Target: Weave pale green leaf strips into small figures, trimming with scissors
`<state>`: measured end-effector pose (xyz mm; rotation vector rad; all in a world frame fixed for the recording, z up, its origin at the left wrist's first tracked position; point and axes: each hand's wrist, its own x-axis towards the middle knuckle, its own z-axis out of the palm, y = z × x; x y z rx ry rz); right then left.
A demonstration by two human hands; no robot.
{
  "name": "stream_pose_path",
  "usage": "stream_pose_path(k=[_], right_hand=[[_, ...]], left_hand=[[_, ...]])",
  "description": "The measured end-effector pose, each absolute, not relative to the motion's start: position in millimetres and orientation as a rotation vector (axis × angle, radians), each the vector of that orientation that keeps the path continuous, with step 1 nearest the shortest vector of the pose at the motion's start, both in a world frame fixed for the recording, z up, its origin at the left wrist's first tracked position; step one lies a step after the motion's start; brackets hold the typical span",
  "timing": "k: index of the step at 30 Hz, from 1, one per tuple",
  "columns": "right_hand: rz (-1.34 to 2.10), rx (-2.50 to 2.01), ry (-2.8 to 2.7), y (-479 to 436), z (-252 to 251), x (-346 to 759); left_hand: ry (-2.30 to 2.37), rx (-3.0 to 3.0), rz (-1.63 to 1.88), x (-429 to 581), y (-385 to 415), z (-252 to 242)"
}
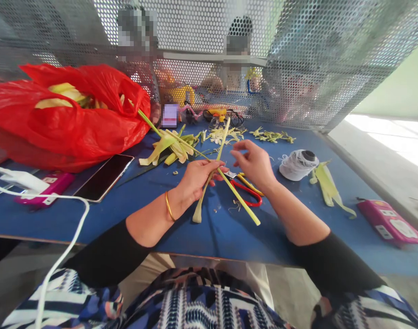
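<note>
My left hand (197, 177) pinches two crossed plant strips where they meet. One is a long pale green strip (241, 201) running from upper left to lower right. The other, a corn-husk-like strip (224, 139), stands nearly upright, its broad end near the table edge. Just right of the crossing is my right hand (254, 161), thumb and fingers curled together; whatever lies between them, if anything, is too small to make out. Red-and-yellow-handled scissors (251, 197) lie beneath it on the blue table (181, 235). A spool of white thread (296, 165) stands to the right.
A red plastic bag (102, 132) of husks fills the left, before a phone (106, 176) and white cable (80, 228). Husk pieces (172, 146) lie behind my hands. At right are a loose husk (325, 183) and a magenta pack (390, 219). A perforated metal screen (202, 34) bounds the back.
</note>
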<state>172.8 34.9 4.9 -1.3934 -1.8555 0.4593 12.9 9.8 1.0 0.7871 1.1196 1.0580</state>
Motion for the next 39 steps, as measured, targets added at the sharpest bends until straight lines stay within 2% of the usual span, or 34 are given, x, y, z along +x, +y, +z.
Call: stream_pose_path(k=[4, 6, 12, 19, 23, 29, 32, 37, 39], right_hand=[[1.298, -1.424, -1.964, 16.3, 20.4, 165.6], [1.387, -1.402, -2.04, 12.0, 22.3, 163.2], [0.684, -1.515, -2.246, 20.3, 23.0, 167.6], [0.172, -1.488, -2.366, 25.7, 17.8, 175.4], [0.23, -1.463, -2.337, 31.0, 11.9, 177.2], [0.885, -1.422, -2.216, 38.5, 5.6, 178.1], [0.945, -1.416, -2.205, 40.3, 2.5, 179.8], [0.126, -1.334, -2.06, 31.7, 7.9, 175.8], [-0.044, -1.209, -1.979, 24.6, 11.2, 170.4]], left_hand=[[1.163, 0.817, 1.138, 10.7, 14.3, -0.8], [1.155, 0.838, 1.141, 8.8, 16.2, -1.5], [1.194, 0.781, 1.145, 5.0, 18.6, 2.8], [1.202, 0.858, 1.085, 4.2, 16.1, 9.7], [1.199, 0.883, 1.035, 2.8, 18.0, 10.1], [1.068, 0.826, 1.032, -0.5, 23.8, 3.1], [0.955, 0.658, 0.971, -2.5, 27.5, -2.4], [0.894, 0.614, 1.023, -2.4, 28.0, -4.6], [0.939, 0.676, 1.055, -0.2, 24.8, -2.1]])
